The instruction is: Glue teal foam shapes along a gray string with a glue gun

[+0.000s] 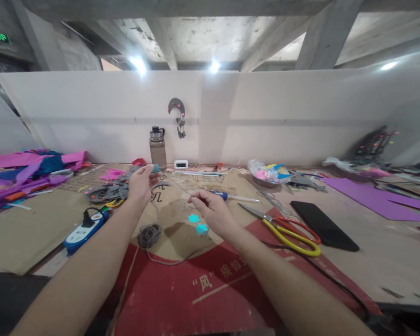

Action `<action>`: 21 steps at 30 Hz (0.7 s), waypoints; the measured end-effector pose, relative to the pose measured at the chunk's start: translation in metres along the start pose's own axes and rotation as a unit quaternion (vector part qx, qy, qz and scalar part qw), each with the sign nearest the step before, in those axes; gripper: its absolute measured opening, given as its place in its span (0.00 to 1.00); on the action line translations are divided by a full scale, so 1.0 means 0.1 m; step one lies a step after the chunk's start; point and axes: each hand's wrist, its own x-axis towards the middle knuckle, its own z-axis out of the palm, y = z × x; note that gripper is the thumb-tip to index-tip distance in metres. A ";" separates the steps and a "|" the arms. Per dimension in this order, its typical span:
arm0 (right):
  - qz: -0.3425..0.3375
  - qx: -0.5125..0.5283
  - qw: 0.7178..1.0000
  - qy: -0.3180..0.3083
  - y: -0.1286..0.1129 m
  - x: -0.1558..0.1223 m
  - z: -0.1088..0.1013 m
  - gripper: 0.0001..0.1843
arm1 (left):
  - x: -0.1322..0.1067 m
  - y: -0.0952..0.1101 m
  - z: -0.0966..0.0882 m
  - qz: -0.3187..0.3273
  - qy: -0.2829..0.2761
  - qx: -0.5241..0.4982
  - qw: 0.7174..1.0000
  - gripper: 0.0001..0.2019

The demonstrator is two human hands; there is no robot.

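Raised at centre left, my left hand (pixel 142 183) pinches a small teal felt piece (pixel 156 168) between thumb and fingers. My right hand (pixel 210 210) is closed in a pinch to its right; a thin line seems to run near its fingertips, but what they hold is too fine to make out. Below the right fingers lie two bright turquoise star-shaped cutouts, an upper star (pixel 193 218) and a lower star (pixel 201 229). A coil of grey cord (pixel 149 235) rests on the cardboard, its loose end trailing right.
Large scissors (pixel 290 232) with red and yellow handles and a black phone (pixel 324 225) lie right. A blue-and-white power strip (pixel 86 229), grey felt pieces (pixel 108 190) and a bottle (pixel 157 149) stand left. A blue-handled tool (pixel 220 195) lies behind my right hand.
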 end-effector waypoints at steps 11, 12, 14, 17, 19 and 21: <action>-0.051 -0.012 0.976 -0.212 -0.15 -0.07 -0.06 0.20 | 0.01 0.01 0.01 -0.066 -0.049 -0.065 0.994 0.05; -0.018 -0.019 0.985 -0.169 -0.09 -0.05 -0.08 0.22 | 0.00 0.02 0.02 -0.074 -0.055 -0.071 0.993 0.05; 0.070 -0.040 0.995 -0.061 0.08 0.02 -0.15 0.24 | -0.02 0.05 0.04 -0.088 -0.056 -0.078 0.991 0.05; 0.109 -0.204 0.971 0.059 0.35 0.11 -0.29 0.17 | -0.05 0.07 0.06 -0.090 -0.071 -0.077 0.990 0.06; 0.146 -0.307 0.937 0.076 0.51 0.13 -0.36 0.13 | -0.08 0.06 0.07 -0.079 -0.101 -0.063 0.990 0.07; 0.158 -0.346 0.921 0.082 0.65 0.11 -0.37 0.11 | -0.13 0.03 0.10 -0.064 -0.134 -0.041 0.988 0.10</action>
